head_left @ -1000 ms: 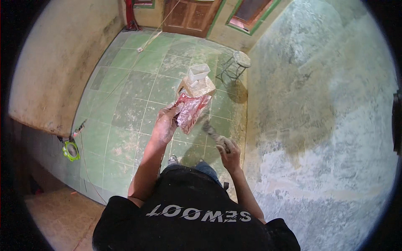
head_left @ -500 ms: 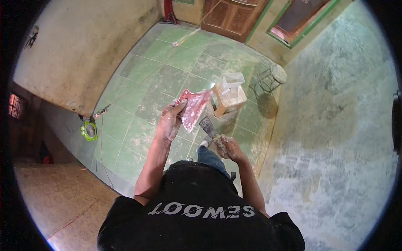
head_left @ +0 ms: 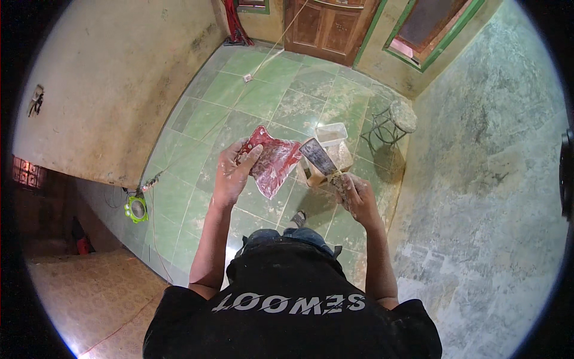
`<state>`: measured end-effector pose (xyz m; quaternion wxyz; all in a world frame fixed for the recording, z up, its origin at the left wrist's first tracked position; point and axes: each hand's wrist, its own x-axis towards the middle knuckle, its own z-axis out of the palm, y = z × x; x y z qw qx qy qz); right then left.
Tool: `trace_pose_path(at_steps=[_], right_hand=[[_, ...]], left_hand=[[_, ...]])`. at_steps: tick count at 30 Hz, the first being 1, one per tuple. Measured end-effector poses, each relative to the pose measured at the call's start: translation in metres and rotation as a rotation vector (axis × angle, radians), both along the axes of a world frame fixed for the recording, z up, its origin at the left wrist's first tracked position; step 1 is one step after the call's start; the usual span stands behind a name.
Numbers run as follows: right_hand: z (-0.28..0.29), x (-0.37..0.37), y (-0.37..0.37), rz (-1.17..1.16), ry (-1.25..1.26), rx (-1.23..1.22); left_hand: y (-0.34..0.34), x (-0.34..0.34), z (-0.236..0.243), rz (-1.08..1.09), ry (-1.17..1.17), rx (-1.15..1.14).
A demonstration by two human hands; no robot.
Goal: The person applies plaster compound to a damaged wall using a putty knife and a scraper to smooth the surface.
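Gripping a red plastic bag (head_left: pixel 274 164) near the frame's centre, the left hand (head_left: pixel 234 173) pinches its upper corner. Just right, the right hand (head_left: pixel 354 192) is closed on a putty knife (head_left: pixel 321 160). Behind them a clear plastic container (head_left: pixel 332 134) sits on the green tiled floor (head_left: pixel 263 96), a metal stool (head_left: pixel 394 122) further right.

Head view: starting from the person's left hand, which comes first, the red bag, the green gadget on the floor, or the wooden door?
1. red bag, held in the left hand.
2. green gadget, floor, lower left.
3. wooden door, far end, top.
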<state>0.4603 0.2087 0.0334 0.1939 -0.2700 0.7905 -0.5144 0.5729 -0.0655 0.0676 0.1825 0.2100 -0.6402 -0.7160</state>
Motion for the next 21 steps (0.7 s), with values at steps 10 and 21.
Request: trace_pose_path(at_steps=[10, 21], right_hand=[[-0.024, -0.094, -0.025, 0.007, -0.052, 0.005], [-0.033, -0.180, -0.086, -0.249, -0.128, -0.077]], left_hand=[[-0.023, -0.100, 0.004, -0.022, -0.013, -0.122], [-0.096, -0.230, -0.020, -0.169, -0.026, -0.018]])
